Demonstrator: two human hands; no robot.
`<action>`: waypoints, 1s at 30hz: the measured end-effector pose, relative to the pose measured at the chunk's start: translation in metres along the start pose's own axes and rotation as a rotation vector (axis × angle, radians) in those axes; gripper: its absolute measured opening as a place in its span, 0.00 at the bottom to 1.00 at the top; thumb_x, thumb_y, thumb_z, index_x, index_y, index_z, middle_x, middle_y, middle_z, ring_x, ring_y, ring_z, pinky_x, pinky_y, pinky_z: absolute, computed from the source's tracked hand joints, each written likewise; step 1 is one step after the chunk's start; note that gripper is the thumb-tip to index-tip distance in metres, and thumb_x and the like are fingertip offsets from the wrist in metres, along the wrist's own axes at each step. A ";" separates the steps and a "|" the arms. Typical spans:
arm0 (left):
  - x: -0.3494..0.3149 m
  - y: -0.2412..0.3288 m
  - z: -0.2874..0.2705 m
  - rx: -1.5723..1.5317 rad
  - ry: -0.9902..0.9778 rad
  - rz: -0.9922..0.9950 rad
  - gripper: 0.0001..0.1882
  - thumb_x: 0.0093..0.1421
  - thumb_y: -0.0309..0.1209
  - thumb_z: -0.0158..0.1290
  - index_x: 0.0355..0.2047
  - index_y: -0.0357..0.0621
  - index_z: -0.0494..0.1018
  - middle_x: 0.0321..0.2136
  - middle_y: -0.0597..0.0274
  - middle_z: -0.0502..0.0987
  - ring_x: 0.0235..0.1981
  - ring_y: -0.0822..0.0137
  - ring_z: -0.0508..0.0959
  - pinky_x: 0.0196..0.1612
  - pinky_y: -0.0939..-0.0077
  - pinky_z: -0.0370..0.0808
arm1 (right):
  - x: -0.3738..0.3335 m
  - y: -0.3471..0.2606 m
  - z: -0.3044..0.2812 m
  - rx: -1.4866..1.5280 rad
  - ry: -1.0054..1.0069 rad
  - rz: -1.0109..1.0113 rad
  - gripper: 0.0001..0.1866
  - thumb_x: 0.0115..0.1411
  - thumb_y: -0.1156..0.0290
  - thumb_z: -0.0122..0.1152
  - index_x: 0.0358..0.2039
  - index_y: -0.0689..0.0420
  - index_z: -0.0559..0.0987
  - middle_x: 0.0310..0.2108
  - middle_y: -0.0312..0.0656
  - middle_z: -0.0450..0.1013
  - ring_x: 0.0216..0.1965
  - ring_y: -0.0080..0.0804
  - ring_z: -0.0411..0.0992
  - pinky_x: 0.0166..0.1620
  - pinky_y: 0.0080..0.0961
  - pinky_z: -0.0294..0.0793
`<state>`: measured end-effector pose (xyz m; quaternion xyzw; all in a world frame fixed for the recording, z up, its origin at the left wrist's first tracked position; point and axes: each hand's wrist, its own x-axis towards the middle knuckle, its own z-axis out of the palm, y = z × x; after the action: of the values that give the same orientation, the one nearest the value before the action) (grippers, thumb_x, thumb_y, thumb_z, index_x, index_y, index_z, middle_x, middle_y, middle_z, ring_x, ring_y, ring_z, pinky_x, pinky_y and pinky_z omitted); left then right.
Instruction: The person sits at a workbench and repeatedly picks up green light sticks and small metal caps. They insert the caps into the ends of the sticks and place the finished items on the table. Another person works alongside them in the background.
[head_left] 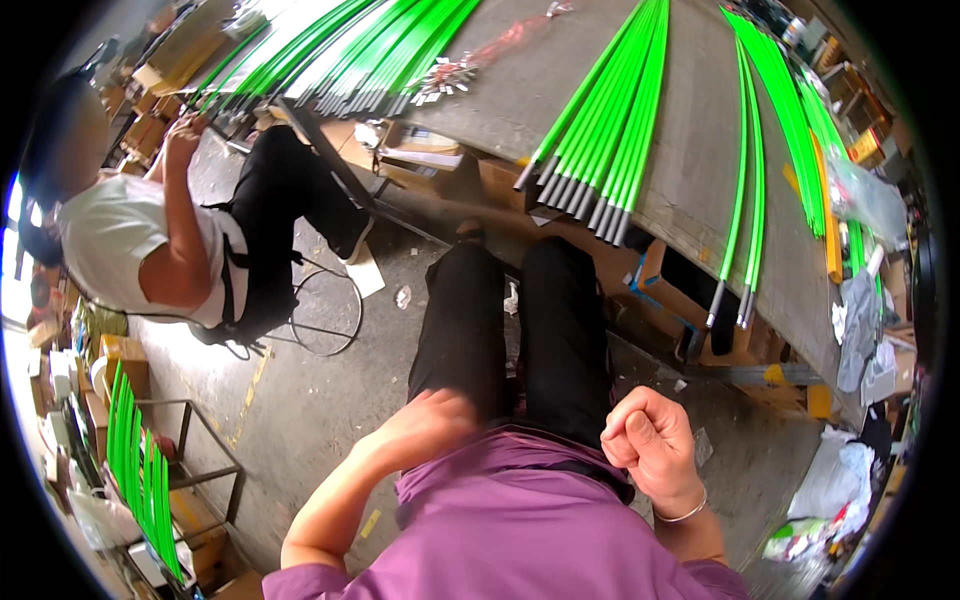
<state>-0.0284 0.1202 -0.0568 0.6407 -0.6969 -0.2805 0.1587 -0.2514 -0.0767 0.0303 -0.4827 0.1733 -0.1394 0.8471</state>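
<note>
My left hand [437,422] is over my lap by the purple shirt, smeared by motion, so its fingers do not read clearly. On the other side, my right hand [650,440] is raised beside my hip in a loose fist, thumb against the curled fingers, with nothing showing in it. A bracelet circles that wrist. Beyond my knees, a bundle of bright green rods [610,130] with grey ends lies on the worktable [520,90], its ends past the near edge. Two separate green rods [745,190] lie farther right. Neither hand touches the rods.
A seated co-worker [150,240] at the left has raised hands near more green rods [370,50]. Green rods [140,480] also rest on a metal frame at lower left. Cardboard boxes [655,290] sit under the table. Plastic bags [865,205] are at the right edge.
</note>
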 end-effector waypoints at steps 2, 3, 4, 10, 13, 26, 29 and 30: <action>0.043 0.014 -0.011 0.029 0.064 0.136 0.14 0.51 0.28 0.57 0.39 0.41 0.76 0.44 0.57 0.73 0.51 0.54 0.71 0.52 0.62 0.69 | -0.013 0.009 -0.005 0.045 0.116 -0.006 0.16 0.68 0.62 0.48 0.32 0.63 0.72 0.15 0.28 0.58 0.16 0.13 0.52 0.20 0.14 0.50; 0.058 0.017 -0.014 -0.073 0.077 0.220 0.15 0.52 0.29 0.56 0.41 0.39 0.75 0.47 0.56 0.72 0.53 0.53 0.70 0.53 0.62 0.68 | -0.015 0.015 -0.003 0.054 0.167 -0.010 0.16 0.68 0.61 0.48 0.32 0.63 0.72 0.15 0.28 0.58 0.16 0.13 0.52 0.20 0.14 0.51; 0.070 0.024 -0.017 -0.171 0.093 0.295 0.16 0.54 0.29 0.56 0.43 0.37 0.74 0.50 0.54 0.71 0.55 0.52 0.68 0.55 0.61 0.67 | -0.014 0.020 -0.003 0.063 0.207 -0.013 0.16 0.68 0.61 0.48 0.32 0.63 0.72 0.15 0.28 0.58 0.16 0.13 0.52 0.21 0.14 0.51; 0.112 0.075 -0.042 -1.338 0.035 -0.112 0.20 0.68 0.37 0.43 0.50 0.32 0.68 0.43 0.53 0.75 0.48 0.61 0.74 0.53 0.69 0.68 | -0.003 0.053 -0.005 -0.107 0.169 0.190 0.14 0.69 0.64 0.45 0.32 0.61 0.71 0.16 0.30 0.61 0.16 0.15 0.55 0.21 0.15 0.54; 0.123 0.067 -0.041 -1.684 0.088 -0.162 0.18 0.69 0.37 0.40 0.35 0.34 0.71 0.25 0.62 0.71 0.25 0.75 0.69 0.32 0.84 0.66 | 0.004 0.047 -0.017 -0.215 0.101 0.137 0.13 0.65 0.63 0.52 0.36 0.61 0.73 0.25 0.34 0.66 0.25 0.21 0.64 0.31 0.18 0.65; 0.111 0.045 -0.082 -1.078 -0.115 -0.192 0.21 0.69 0.38 0.41 0.22 0.38 0.69 0.18 0.69 0.67 0.20 0.77 0.62 0.24 0.79 0.61 | 0.131 0.007 -0.050 0.309 0.311 -0.121 0.11 0.61 0.64 0.60 0.32 0.58 0.73 0.24 0.32 0.68 0.26 0.19 0.64 0.33 0.18 0.65; 0.122 0.046 -0.087 -1.070 -0.318 -0.235 0.20 0.68 0.37 0.40 0.22 0.36 0.66 0.18 0.66 0.65 0.23 0.73 0.62 0.30 0.75 0.65 | 0.123 0.007 -0.054 0.338 0.292 -0.152 0.12 0.62 0.62 0.58 0.34 0.58 0.73 0.25 0.32 0.67 0.28 0.20 0.65 0.34 0.19 0.66; 0.126 0.048 -0.085 -1.063 -0.365 -0.239 0.20 0.68 0.37 0.40 0.22 0.36 0.66 0.18 0.66 0.65 0.23 0.73 0.62 0.31 0.75 0.65 | 0.119 0.007 -0.055 0.333 0.286 -0.124 0.14 0.62 0.60 0.58 0.35 0.59 0.73 0.25 0.32 0.67 0.28 0.20 0.65 0.35 0.19 0.67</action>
<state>-0.0334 -0.0189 0.0216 0.4885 -0.3991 -0.7142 0.3033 -0.1669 -0.1635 -0.0204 -0.3213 0.2362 -0.2851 0.8716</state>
